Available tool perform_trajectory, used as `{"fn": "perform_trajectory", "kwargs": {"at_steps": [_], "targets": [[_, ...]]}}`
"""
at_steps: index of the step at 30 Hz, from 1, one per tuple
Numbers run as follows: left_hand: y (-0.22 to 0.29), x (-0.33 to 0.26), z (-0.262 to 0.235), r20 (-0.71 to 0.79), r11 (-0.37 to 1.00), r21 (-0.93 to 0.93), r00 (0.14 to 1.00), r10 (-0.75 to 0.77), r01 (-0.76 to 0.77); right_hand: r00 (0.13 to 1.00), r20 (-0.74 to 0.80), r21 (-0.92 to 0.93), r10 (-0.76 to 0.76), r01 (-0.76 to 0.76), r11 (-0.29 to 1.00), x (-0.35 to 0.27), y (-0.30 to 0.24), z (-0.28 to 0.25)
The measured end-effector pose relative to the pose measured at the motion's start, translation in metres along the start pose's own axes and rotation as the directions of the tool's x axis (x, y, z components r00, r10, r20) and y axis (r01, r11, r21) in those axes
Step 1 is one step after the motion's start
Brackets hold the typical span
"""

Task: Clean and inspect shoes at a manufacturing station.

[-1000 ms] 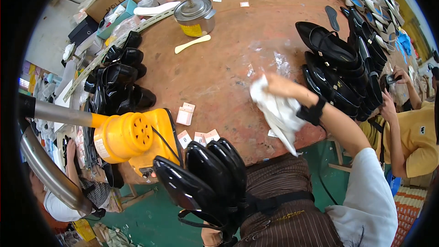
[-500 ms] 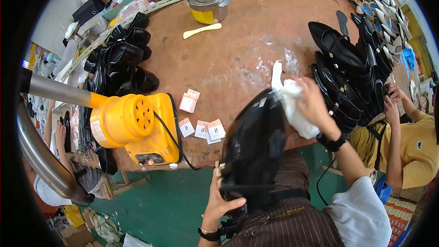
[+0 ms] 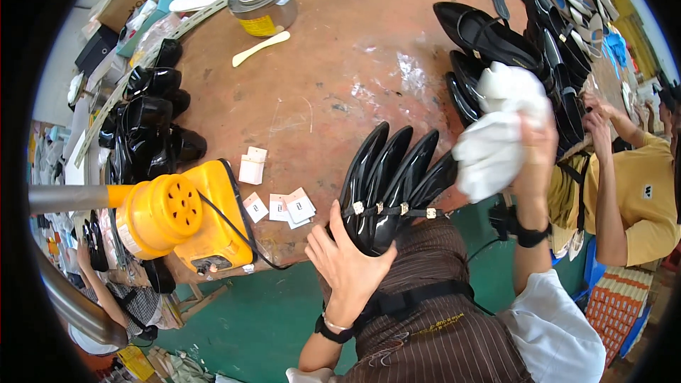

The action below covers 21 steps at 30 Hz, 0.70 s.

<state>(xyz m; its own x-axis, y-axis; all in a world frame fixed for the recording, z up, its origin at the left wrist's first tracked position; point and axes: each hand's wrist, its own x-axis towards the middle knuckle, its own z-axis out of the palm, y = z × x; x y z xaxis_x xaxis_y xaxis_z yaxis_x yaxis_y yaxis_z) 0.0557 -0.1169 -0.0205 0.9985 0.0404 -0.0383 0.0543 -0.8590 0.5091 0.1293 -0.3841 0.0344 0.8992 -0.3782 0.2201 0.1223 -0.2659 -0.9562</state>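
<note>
Several glossy black pointed shoes [image 3: 383, 177] with jewelled strap buckles are bunched side by side at the table's near edge, toes fanned away from me. My left hand [image 3: 347, 259] grips the bunch at its heel end, thumb on the near side and fingers round the left. Off to the right, my right hand [image 3: 535, 149], partly smeared by motion, holds a crumpled white cloth [image 3: 500, 135]. The cloth is raised in front of the black shoe pile [image 3: 489, 35] on the right and hides part of it.
A yellow machine [image 3: 213, 220] with a grey pipe stands at the left, its cord trailing along the near edge. White tags [image 3: 284, 207], a lidded can [image 3: 262, 3] and a pale spatula [image 3: 261, 48] lie on the table [image 3: 319, 78]. A co-worker's hands [image 3: 597, 113] are busy at the far right.
The black shoes, blurred and tilted up before, now show as a fanned bunch in my left hand. My right hand has carried the cloth away from their toes to the right. The view has shifted.
</note>
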Motion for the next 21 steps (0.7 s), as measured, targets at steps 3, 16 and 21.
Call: {"fn": "perform_trajectory", "kwargs": {"at_steps": [3, 16, 21], "targets": [[-0.007, -0.003, 0.009, -0.016, 0.999, 0.025, 0.999, 0.033, -0.032, 0.859, 0.469, -0.575, -0.205, 0.473, 0.668, -0.026, 0.058, 0.056], [-0.012, -0.006, 0.018, -0.058, 0.998, 0.053, 0.998, 0.022, -0.019, 0.789, 0.600, -0.549, 0.131, 0.288, 0.785, -0.005, 0.050, 0.076], [-0.020, 0.001, 0.028, -0.130, 0.986, -0.022, 0.979, 0.158, -0.162, 0.541, 0.765, -0.151, -0.348, 0.678, 0.720, -0.072, 0.024, 0.115]]}}
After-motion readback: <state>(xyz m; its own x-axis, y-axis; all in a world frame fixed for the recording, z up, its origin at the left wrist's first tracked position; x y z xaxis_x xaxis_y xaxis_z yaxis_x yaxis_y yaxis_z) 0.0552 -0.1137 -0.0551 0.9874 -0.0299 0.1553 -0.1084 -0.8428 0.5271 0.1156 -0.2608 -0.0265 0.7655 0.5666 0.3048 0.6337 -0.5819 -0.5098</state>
